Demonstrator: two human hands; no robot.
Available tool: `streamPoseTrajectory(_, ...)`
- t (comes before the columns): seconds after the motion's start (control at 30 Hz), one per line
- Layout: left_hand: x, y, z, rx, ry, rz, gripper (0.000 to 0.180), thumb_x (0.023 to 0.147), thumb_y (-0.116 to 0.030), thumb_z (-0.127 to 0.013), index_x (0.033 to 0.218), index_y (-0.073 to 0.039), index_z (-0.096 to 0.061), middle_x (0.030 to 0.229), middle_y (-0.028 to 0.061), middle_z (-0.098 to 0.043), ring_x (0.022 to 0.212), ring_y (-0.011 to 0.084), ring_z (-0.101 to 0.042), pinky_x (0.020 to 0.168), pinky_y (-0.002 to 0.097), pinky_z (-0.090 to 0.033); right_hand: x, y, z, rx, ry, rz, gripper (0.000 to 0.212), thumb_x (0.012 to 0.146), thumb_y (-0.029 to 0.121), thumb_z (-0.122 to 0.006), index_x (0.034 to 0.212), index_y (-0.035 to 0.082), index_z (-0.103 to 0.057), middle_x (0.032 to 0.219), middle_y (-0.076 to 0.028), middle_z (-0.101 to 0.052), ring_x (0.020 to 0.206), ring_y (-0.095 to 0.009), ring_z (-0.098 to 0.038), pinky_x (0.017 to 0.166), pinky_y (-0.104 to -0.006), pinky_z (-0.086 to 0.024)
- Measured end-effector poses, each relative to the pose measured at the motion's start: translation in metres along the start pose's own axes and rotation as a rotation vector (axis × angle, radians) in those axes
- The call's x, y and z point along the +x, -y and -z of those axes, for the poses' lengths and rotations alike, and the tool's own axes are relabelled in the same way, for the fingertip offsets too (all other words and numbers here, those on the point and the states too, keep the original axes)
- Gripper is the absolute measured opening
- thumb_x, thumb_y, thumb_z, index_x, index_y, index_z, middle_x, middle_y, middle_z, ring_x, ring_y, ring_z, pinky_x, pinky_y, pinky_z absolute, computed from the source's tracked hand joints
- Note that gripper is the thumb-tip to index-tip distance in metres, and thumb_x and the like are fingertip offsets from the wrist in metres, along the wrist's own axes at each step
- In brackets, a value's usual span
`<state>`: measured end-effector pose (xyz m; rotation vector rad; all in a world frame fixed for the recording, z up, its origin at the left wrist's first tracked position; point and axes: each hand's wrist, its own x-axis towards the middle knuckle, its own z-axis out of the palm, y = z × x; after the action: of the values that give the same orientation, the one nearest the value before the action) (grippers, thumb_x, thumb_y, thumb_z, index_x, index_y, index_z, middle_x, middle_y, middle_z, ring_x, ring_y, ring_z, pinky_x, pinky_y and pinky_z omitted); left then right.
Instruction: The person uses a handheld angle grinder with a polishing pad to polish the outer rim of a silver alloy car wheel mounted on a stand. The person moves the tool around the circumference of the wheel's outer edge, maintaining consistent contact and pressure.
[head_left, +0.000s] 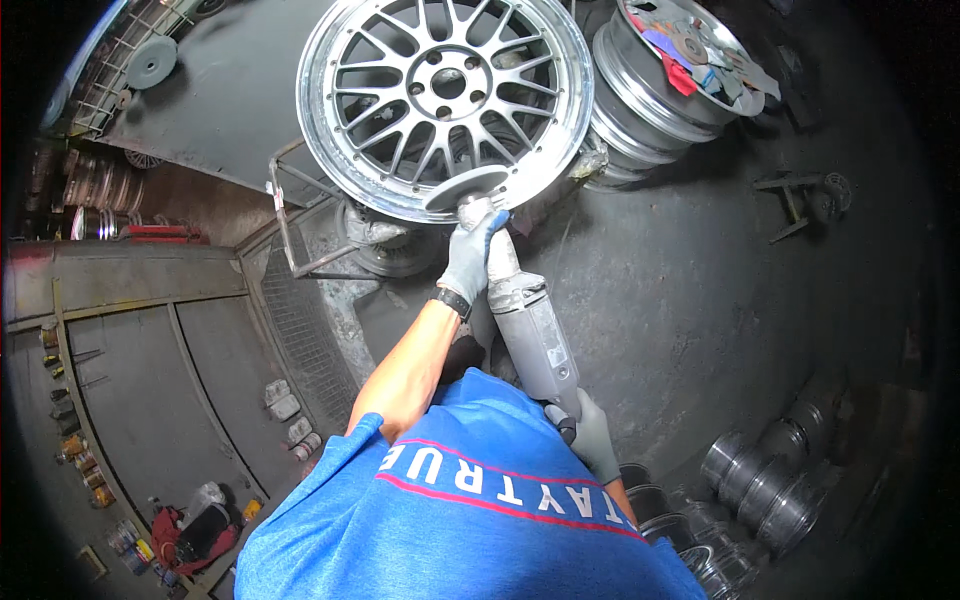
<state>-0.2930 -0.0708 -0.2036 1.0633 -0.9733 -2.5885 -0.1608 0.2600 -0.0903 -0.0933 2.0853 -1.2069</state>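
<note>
A long grey power polisher [530, 335] is held in both my hands, angled up and to the left. My gloved left hand [470, 258] wraps around its neck, just below the disc. At the rear end, my gloved right hand [594, 440] grips the handle, partly hidden by my blue shirt. The round grey disc [466, 187] lies over the lower lip of a silver multi-spoke wheel rim [440, 110]; whether they touch, I cannot tell. Beneath that wheel, part of another rim [385, 245] shows.
Stacked rims [640, 100] at the upper right carry discs and coloured rags [680, 60]. A bent metal frame [290, 220] stands left of the wheel. More rims [765, 485] lie at the lower right. A low metal stand [790, 200] sits on the right-hand floor.
</note>
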Motion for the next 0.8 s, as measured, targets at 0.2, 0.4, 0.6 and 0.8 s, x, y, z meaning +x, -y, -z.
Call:
streamPoseTrajectory(0.2,0.006,0.004,-0.001,-0.028,0.018,-0.047,0.031,0.093,-0.017,-0.089,0.117,-0.011,-0.069,0.093,0.0025,-0.070,0.076,0.0162,-0.069,0.067,0.0359,-0.060,0.007,-0.005,0.004,-0.007,-0.003,0.014,0.032,0.100,0.021,-0.076,0.123,-0.001,-0.070,0.107,-0.019,-0.079,0.100,-0.025,-0.075,0.089,-0.0391,-0.057)
streamPoseTrajectory(0.4,0.011,0.029,-0.041,-0.096,-0.016,-0.029,0.038,0.092,-0.011,-0.089,0.127,-0.011,-0.073,0.109,-0.0007,-0.074,0.091,0.0122,-0.069,0.080,0.0307,-0.058,0.031,-0.035,0.064,-0.080,0.019,-0.013,0.034,0.098,0.024,-0.077,0.123,0.002,-0.071,0.107,-0.022,-0.079,0.101,-0.030,-0.079,0.087,-0.0417,-0.059)
streamPoseTrajectory(0.6,0.031,0.059,-0.090,-0.157,-0.036,-0.084,0.027,0.095,-0.018,-0.088,0.112,-0.014,-0.067,0.088,0.0025,-0.068,0.071,0.0183,-0.069,0.064,0.0360,-0.059,0.065,-0.034,0.147,-0.200,0.058,0.010,0.029,0.098,0.020,-0.077,0.120,0.002,-0.071,0.104,-0.021,-0.079,0.100,-0.031,-0.079,0.084,-0.0432,-0.059)
streamPoseTrajectory(0.8,0.059,0.063,-0.135,-0.231,-0.072,-0.063,0.024,0.094,-0.017,-0.088,0.107,-0.012,-0.069,0.085,0.0039,-0.069,0.067,0.0185,-0.069,0.061,0.0372,-0.059,0.086,-0.008,0.190,-0.257,0.043,0.073,0.035,0.097,0.021,-0.081,0.122,0.000,-0.070,0.107,-0.020,-0.080,0.099,-0.031,-0.079,0.084,-0.0429,-0.059)
